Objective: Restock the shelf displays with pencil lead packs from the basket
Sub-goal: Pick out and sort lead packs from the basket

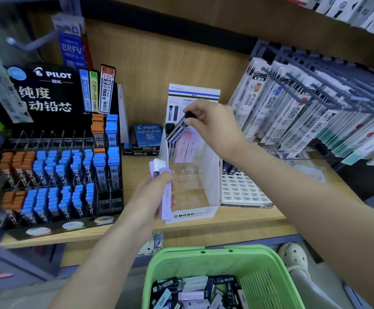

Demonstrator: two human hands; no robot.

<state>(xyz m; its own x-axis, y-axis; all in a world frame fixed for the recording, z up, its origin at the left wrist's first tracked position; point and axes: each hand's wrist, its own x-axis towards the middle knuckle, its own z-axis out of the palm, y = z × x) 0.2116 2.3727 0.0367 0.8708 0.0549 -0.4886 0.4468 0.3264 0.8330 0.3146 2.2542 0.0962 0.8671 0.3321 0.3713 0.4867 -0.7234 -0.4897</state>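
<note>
Over the white MONO graph MG display box [212, 175], at the middle of the wooden shelf [248, 221], I see the right hand [212, 123] pinching a black-and-blue lead pack [180, 128] by its dark cap end. The fingers [200, 121] are curled tight on that cap, so the pack hangs down and to the left from the fingertips. Its long axis is tilted, cap end up and to the right, and its lower end is at the rear compartments of the box, just beside the pink packs [185, 146] standing there. I cannot tell whether that lower end touches anything.

The left hand [150, 197] is at the box's near left corner, wrapped round a small stack of lilac lead packs [166, 197]. Their long axis runs away from me, nearly upright in my view, with the top ends poking out above the curled hand.

Below the shelf edge the green basket [259, 264] holds a loose heap of more packs, black, lilac and pale blue, lying every way.

On the shelf to the left stands a black Pilot rack [48, 90] with rows of blue and orange lead tubes. Behind the box lie blue Pilot lead boxes [147, 134], and to its right a white grid tray [241, 188]. Refill packets [292, 112] hang on grey pegs at the right, against a wood-panel back wall
</note>
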